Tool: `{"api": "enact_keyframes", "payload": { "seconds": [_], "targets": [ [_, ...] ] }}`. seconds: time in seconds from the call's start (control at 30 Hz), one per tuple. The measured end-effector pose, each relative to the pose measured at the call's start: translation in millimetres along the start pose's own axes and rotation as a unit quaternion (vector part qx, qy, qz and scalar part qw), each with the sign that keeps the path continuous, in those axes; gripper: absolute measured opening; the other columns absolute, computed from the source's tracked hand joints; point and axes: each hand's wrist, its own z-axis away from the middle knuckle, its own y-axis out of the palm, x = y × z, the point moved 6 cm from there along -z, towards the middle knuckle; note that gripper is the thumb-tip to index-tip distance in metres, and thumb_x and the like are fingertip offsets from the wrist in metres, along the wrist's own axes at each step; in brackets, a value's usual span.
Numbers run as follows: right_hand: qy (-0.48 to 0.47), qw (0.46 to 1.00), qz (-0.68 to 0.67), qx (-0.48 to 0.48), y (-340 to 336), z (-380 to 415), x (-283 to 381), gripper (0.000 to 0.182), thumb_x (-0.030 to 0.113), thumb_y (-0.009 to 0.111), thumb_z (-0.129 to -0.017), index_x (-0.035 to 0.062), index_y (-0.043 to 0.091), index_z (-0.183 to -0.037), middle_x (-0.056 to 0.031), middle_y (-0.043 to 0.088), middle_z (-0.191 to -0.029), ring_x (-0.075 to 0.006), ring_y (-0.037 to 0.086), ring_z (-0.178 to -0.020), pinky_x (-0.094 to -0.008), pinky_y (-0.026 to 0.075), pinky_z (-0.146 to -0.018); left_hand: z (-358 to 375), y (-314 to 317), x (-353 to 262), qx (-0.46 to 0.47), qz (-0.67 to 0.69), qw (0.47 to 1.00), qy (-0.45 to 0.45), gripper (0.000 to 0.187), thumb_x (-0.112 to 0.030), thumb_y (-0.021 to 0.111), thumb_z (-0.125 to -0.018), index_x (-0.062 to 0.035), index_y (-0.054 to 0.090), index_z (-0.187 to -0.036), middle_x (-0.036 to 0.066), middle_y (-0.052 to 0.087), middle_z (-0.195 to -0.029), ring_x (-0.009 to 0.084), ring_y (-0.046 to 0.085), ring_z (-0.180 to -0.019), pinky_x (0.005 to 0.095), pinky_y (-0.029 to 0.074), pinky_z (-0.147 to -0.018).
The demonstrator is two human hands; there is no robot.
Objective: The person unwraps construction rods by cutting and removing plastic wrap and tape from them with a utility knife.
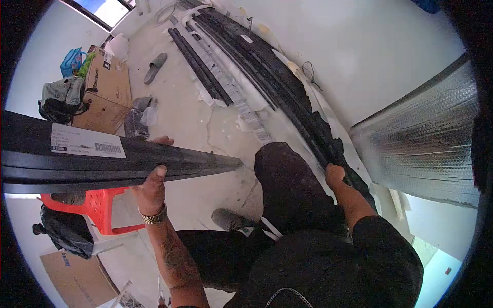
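My left hand (153,188) is closed around a long black profile (190,163) with a white printed label (87,140) near its left end. The thumb presses on the near side and the fingertips show over the far edge. The profile is held above the floor and points toward the middle of the view. On the right, my right hand (335,175) is closed against the edge of a pile of long black profiles (287,97) lying on the floor. What its fingers grip is hidden.
Shorter black strips (200,66) lie on plastic wrap beside the pile. Left stand a cardboard box (108,82), a backpack (62,97) and a red plastic chair (105,211). A slipper (155,68) lies on the floor. Silver bubble foil (421,138) leans at right.
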Motion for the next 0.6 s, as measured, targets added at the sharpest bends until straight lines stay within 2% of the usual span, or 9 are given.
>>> {"api": "enact_keyframes", "payload": {
  "seconds": [0.13, 0.2, 0.3, 0.4, 0.5, 0.6],
  "targets": [
    [0.002, 0.998, -0.053, -0.022, 4.4, -6.7, -5.2, 0.032, 0.022, 0.069, -0.081, 0.0041, 0.064, -0.108, -0.0141, 0.071, -0.098, -0.0301, 0.070, -0.091, -0.0399, 0.056, -0.078, 3.1, 0.8, -3.1, 0.003, 0.015, 1.000, 0.005, 0.062, -0.021, 0.081, -0.073, 0.0056, 0.051, -0.121, 0.022, 0.063, -0.115, 0.0336, 0.062, -0.108, 0.0453, 0.052, -0.091],
    [-0.048, 0.995, -0.064, -0.056, -7.5, 6.3, -5.9, 0.040, 0.025, 0.072, -0.078, 0.0021, 0.063, -0.109, -0.0176, 0.069, -0.099, -0.0325, 0.068, -0.094, -0.0417, 0.054, -0.082, 1.2, -2.0, -2.8, 0.007, 0.004, 1.000, 0.002, 0.062, -0.022, 0.081, -0.073, 0.0057, 0.051, -0.120, 0.022, 0.063, -0.114, 0.0335, 0.062, -0.107, 0.0452, 0.052, -0.091],
    [-0.089, 0.987, -0.125, -0.041, -37.8, 26.2, -18.0, 0.048, 0.028, 0.076, -0.073, 0.0016, 0.061, -0.110, -0.0212, 0.068, -0.101, -0.0347, 0.066, -0.098, -0.0437, 0.052, -0.087, -0.4, -4.2, 0.8, 0.006, -0.006, 1.000, 0.001, 0.062, -0.022, 0.080, -0.073, 0.0059, 0.051, -0.121, 0.022, 0.064, -0.114, 0.0331, 0.063, -0.107, 0.0450, 0.052, -0.091],
    [-0.091, 0.981, -0.163, -0.061, -29.9, 23.0, -32.7, 0.051, 0.029, 0.077, -0.071, 0.0011, 0.060, -0.110, -0.0230, 0.065, -0.107, -0.0381, 0.063, -0.102, -0.0451, 0.050, -0.090, -1.4, -4.2, 0.4, -0.003, -0.003, 1.000, 0.003, 0.062, -0.021, 0.080, -0.073, 0.0058, 0.051, -0.121, 0.022, 0.064, -0.113, 0.0329, 0.063, -0.107, 0.0449, 0.053, -0.091],
    [-0.109, 0.972, -0.201, -0.063, -33.3, 22.7, -43.5, 0.053, 0.027, 0.075, -0.072, -0.0006, 0.057, -0.113, -0.0243, 0.064, -0.107, -0.0424, 0.061, -0.102, -0.0461, 0.050, -0.089, -2.7, -6.9, 0.7, 0.002, 0.000, 1.000, -0.003, 0.060, -0.018, 0.079, -0.074, 0.0059, 0.051, -0.121, 0.023, 0.064, -0.114, 0.0332, 0.063, -0.107, 0.0447, 0.053, -0.091],
    [-0.131, 0.962, -0.233, -0.062, -27.8, 13.8, -49.3, 0.055, 0.027, 0.075, -0.072, -0.0027, 0.056, -0.114, -0.0249, 0.065, -0.103, -0.0424, 0.062, -0.102, -0.0458, 0.049, -0.089, -4.6, -3.9, -2.1, 0.003, 0.008, 1.000, 0.001, 0.057, -0.015, 0.077, -0.074, 0.0063, 0.051, -0.121, 0.023, 0.064, -0.113, 0.0336, 0.063, -0.107, 0.0443, 0.052, -0.091]
  ]
}}
